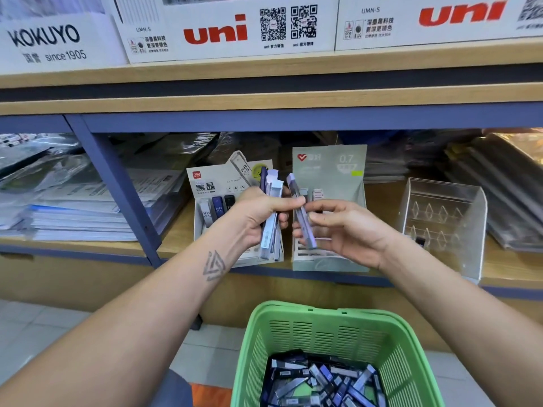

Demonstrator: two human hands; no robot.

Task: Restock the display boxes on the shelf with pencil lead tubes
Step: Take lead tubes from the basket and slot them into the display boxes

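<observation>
My left hand [264,214] grips a bundle of several pencil lead tubes [271,230] upright in front of the white HB 0.5 display box [211,186]. My right hand [343,230] pinches a single lilac-capped lead tube [302,214] between thumb and fingers, just right of the bundle; my left forefinger tip touches that tube too. Behind the right hand stands the grey-green 0.7 display box [329,168], with tubes in its slots. A green plastic basket [329,327] below holds several loose lead tubes [323,383].
A clear acrylic display stand [443,221] sits right of the 0.7 box on the wooden shelf [505,274]. Stacks of wrapped paper goods [73,207] fill the left bay behind a blue upright post [123,195]. White uni and KOKUYO boxes [223,27] line the shelf above.
</observation>
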